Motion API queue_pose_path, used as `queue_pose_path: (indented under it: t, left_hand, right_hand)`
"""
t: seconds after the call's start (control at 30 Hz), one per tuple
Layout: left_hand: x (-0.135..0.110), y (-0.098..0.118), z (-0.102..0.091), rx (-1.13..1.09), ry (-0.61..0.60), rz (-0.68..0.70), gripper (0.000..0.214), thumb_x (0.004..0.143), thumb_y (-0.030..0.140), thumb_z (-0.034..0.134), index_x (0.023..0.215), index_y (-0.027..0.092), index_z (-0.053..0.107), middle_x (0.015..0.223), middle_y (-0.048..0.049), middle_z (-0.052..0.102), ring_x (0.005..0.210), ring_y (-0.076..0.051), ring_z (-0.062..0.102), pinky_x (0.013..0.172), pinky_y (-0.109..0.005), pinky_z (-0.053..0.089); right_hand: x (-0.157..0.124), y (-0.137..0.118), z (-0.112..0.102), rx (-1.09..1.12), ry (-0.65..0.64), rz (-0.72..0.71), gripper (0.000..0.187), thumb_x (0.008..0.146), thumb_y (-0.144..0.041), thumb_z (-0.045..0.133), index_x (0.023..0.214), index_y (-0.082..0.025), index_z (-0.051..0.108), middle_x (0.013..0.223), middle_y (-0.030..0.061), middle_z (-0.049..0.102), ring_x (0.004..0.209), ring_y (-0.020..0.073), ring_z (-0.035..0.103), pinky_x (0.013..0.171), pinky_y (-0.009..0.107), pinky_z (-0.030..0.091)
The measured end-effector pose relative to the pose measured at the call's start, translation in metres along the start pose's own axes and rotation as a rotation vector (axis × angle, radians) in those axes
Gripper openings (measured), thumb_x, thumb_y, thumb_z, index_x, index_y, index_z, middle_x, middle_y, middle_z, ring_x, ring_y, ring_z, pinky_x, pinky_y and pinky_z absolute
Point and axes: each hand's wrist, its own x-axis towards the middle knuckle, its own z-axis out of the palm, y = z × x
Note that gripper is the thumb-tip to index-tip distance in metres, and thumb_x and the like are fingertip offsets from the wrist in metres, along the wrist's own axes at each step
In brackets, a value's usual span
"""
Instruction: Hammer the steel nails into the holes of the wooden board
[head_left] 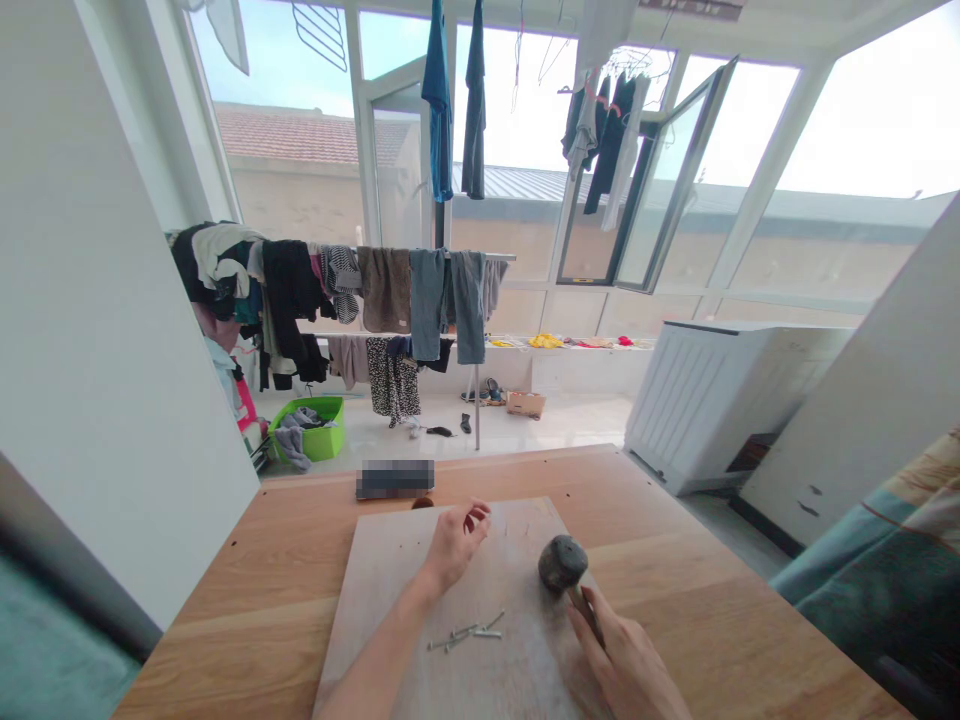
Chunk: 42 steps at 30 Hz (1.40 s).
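Note:
A pale wooden board (390, 600) lies on a wooden table (285, 570). My left hand (454, 545) rests on the board's far part with fingers curled in a pinch; what they hold is too small to make out. My right hand (626, 660) is wrapped round the handle of a mallet, whose dark rounded head (562, 563) sits on the board to the right of the left hand. Several nails (469, 632) lie loose on the board between my forearms.
A small dark object (395, 478) lies at the table's far edge. Beyond are a clothes rack full of laundry (390, 290), a green basket (315, 428), a white cabinet (705, 400) and open windows. A patterned cloth (885, 560) is at right.

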Motion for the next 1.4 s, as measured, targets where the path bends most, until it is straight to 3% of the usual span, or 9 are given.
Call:
queue_pose_path:
  t: [0.1,0.3,0.5,0.8,0.9,1.0,1.13,1.27,1.4]
  left_hand:
    - [-0.002,-0.001,0.000,0.019,0.009,0.019,0.025,0.084,0.026,0.053,0.102,0.020,0.069,0.084,-0.0006,0.071,0.061,-0.012,0.055,0.065,-0.023,0.047]
    - [-0.003,-0.001,0.001,0.106,-0.011,0.055,0.018,0.085,0.022,0.055,0.094,0.019,0.070,0.086,-0.0018,0.073,0.069,-0.014,0.061,0.069,-0.023,0.049]
    - [-0.007,0.005,0.000,0.196,-0.059,0.069,0.015,0.084,0.018,0.054,0.089,0.019,0.068,0.082,-0.0011,0.071,0.066,-0.013,0.060,0.068,-0.023,0.047]
    - [-0.008,0.010,-0.002,0.146,-0.068,0.050,0.012,0.083,0.021,0.055,0.084,0.019,0.067,0.078,-0.0010,0.069,0.066,-0.014,0.061,0.066,-0.023,0.048]
    - [-0.008,0.008,-0.002,0.114,-0.056,0.047,0.013,0.083,0.020,0.055,0.083,0.018,0.067,0.076,-0.0019,0.070,0.068,-0.014,0.063,0.066,-0.022,0.048]
    - [-0.008,0.005,0.000,0.088,-0.043,0.029,0.016,0.081,0.017,0.055,0.090,0.016,0.069,0.079,-0.0036,0.072,0.069,-0.015,0.065,0.068,-0.023,0.050]
    - [-0.006,-0.001,0.002,0.072,-0.025,0.007,0.025,0.079,0.017,0.057,0.102,0.016,0.068,0.080,-0.0031,0.072,0.067,-0.015,0.065,0.067,-0.025,0.051]
    - [-0.006,-0.004,0.003,0.056,-0.027,-0.001,0.027,0.078,0.018,0.058,0.104,0.017,0.067,0.079,-0.0019,0.073,0.069,-0.016,0.066,0.067,-0.025,0.050]
    - [-0.005,-0.005,0.005,0.043,-0.028,-0.018,0.027,0.078,0.016,0.058,0.105,0.017,0.065,0.078,-0.0005,0.074,0.068,-0.015,0.066,0.067,-0.024,0.050]
  right_hand:
    - [0.001,0.004,0.002,0.002,0.025,-0.003,0.046,0.097,-0.042,0.034,0.125,-0.019,0.061,0.115,0.0128,0.076,0.108,0.0272,0.070,0.089,0.030,0.051]
    - [0.003,0.009,0.002,0.036,0.039,-0.015,0.036,0.094,-0.043,0.043,0.117,-0.027,0.066,0.113,0.0077,0.077,0.110,0.0273,0.069,0.088,0.029,0.053]
    - [0.002,0.003,0.001,-0.001,0.012,-0.024,0.044,0.097,-0.041,0.034,0.121,-0.020,0.063,0.113,0.0127,0.076,0.106,0.0273,0.070,0.087,0.031,0.051]
    - [0.001,-0.007,-0.006,0.052,0.037,-0.025,0.037,0.093,-0.039,0.038,0.111,-0.022,0.065,0.102,0.0114,0.079,0.101,0.0280,0.073,0.083,0.030,0.052]
    - [0.003,-0.009,-0.007,0.191,-0.064,-0.002,0.034,0.091,-0.042,0.037,0.106,-0.023,0.062,0.083,0.0063,0.078,0.072,0.0243,0.075,0.059,0.026,0.053]
    - [0.005,-0.013,-0.007,0.394,-0.165,0.058,0.038,0.088,-0.052,0.039,0.104,-0.023,0.057,0.056,-0.0045,0.060,0.036,0.0157,0.058,0.035,0.023,0.040]
    - [0.010,-0.022,-0.003,0.564,-0.184,0.026,0.045,0.085,-0.063,0.044,0.099,-0.022,0.054,0.048,-0.0112,0.042,0.034,0.0094,0.044,0.034,0.019,0.033]
    - [0.020,-0.044,0.000,0.616,-0.253,-0.009,0.048,0.089,-0.062,0.040,0.110,-0.020,0.049,0.040,-0.0136,0.042,0.030,0.0096,0.038,0.031,0.017,0.031]
    - [0.032,-0.074,-0.005,0.602,-0.198,-0.072,0.038,0.091,-0.051,0.040,0.110,-0.020,0.050,0.043,-0.0141,0.042,0.030,0.0088,0.041,0.030,0.016,0.033]
